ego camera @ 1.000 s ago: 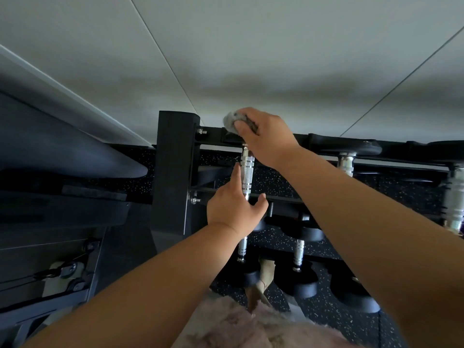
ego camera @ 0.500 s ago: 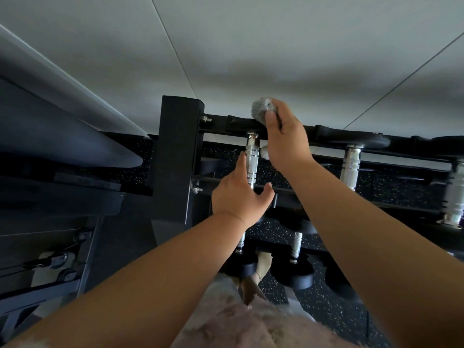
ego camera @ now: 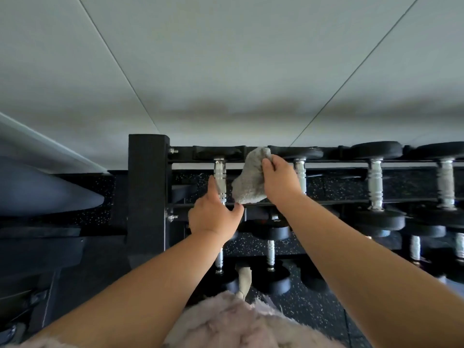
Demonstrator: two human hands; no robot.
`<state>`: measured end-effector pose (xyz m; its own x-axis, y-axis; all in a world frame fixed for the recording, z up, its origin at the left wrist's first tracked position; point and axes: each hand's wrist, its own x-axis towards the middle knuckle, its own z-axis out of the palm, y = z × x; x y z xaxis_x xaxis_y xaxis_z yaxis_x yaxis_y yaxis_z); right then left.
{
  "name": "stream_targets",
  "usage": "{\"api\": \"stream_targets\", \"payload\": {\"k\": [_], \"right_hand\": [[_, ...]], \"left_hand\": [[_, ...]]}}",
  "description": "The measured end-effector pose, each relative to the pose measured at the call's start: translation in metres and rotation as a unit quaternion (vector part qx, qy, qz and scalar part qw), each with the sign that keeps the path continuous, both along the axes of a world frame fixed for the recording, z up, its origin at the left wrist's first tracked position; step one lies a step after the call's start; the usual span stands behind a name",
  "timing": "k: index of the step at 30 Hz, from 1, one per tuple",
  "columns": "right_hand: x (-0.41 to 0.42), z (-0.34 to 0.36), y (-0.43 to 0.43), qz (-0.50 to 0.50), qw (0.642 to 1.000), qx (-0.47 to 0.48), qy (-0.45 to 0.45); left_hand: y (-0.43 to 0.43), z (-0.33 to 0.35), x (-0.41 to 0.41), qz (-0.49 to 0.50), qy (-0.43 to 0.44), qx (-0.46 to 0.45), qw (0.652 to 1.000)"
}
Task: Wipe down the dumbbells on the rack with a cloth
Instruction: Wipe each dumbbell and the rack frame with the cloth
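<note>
I see a black rack post [ego camera: 148, 197] on the left side. Just right of the post, my left hand [ego camera: 213, 218] rests on the first dumbbell [ego camera: 220, 172]. The pointer finger lies straight along its shiny handle and the thumb sticks out on the other side. I can't see the other fingers. A bit further right of the post, my right hand [ego camera: 280, 182] pinches a fuzzy gray cloth [ego camera: 251, 182]. The cloth hangs down between the first dumbbell and the second dumbbell [ego camera: 300, 177].
</note>
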<state>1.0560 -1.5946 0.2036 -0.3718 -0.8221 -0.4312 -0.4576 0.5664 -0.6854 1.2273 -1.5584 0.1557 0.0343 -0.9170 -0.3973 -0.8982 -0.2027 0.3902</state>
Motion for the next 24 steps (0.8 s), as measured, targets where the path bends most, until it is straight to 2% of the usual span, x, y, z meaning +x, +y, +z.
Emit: {"api": "stream_targets", "payload": {"k": [3,7,9,11,14,16,19,21,24], "right_hand": [[-0.022,0.019,0.015,-0.053,0.997,-0.055,0.034],[-0.063,0.033,0.025,-0.203,0.968,-0.136,0.064],[-0.082,0.03,0.022,-0.233,0.958,-0.135,0.097],[-0.093,0.022,0.015,-0.195,0.97,-0.103,0.099],[-0.092,0.016,0.004,-0.043,0.988,-0.102,0.106],[-0.088,0.013,-0.006,0.078,0.976,-0.132,0.153],[-0.093,0.009,-0.022,0.224,0.946,-0.128,0.196],[-0.11,0.006,-0.026,0.217,0.954,-0.112,0.174],[-0.141,0.0,-0.024,0.097,0.987,-0.07,0.109]], "left_hand": [[-0.001,-0.007,0.001,-0.024,-0.03,-0.021,0.999],[0.0,-0.004,-0.001,-0.036,-0.039,-0.029,0.998],[0.001,-0.001,-0.002,-0.044,-0.046,-0.031,0.998],[0.001,-0.001,-0.004,-0.053,-0.064,-0.032,0.996],[0.0,-0.001,-0.013,-0.069,-0.092,-0.029,0.993],[-0.002,-0.001,-0.022,-0.067,-0.086,-0.02,0.994],[-0.006,-0.001,-0.028,-0.024,-0.055,0.014,0.998],[-0.008,-0.003,-0.023,-0.003,-0.059,0.019,0.998],[-0.009,-0.004,-0.014,0.006,-0.071,0.02,0.997]]}}
